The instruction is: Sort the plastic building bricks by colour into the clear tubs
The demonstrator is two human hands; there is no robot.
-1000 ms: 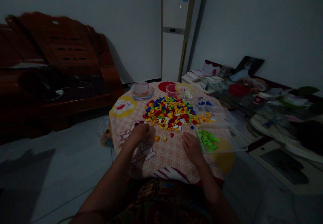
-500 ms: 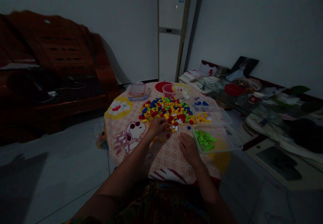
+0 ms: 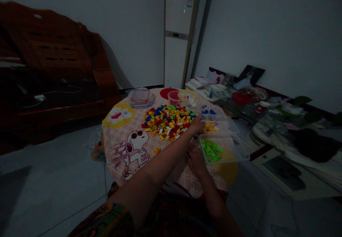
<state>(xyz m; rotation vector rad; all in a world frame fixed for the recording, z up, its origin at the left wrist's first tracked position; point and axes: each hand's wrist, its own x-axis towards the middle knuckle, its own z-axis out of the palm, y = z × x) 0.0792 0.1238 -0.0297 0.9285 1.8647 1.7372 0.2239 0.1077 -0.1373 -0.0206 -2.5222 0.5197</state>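
My left hand (image 3: pixel 197 124) reaches across to the right, at the near-left edge of the clear box of yellow bricks (image 3: pixel 211 126). Its fingers are pinched together; whatever is between them is too dark to make out. Closer to me, my right hand (image 3: pixel 197 161) rests over the tablecloth, fingers curled, their tips partly hidden by my left forearm. Beside it stands a clear box of green bricks (image 3: pixel 213 150). A mixed heap of toy bricks (image 3: pixel 168 121) in red, yellow, blue, green and white lies left of my left hand. A lone yellow brick (image 3: pixel 157 150) sits nearer me.
A small clear box with blue bricks (image 3: pixel 208 111) stands behind the yellow one. Stacked lidded boxes (image 3: pixel 141 98) and a round clear tub (image 3: pixel 175 97) are at the table's far side. A cluttered glass side table (image 3: pixel 247 110) stands to the right.
My left hand has moved right from the heap's near edge to the box of yellow bricks. My right hand's fingers have curled in. The whole view has shifted slightly.
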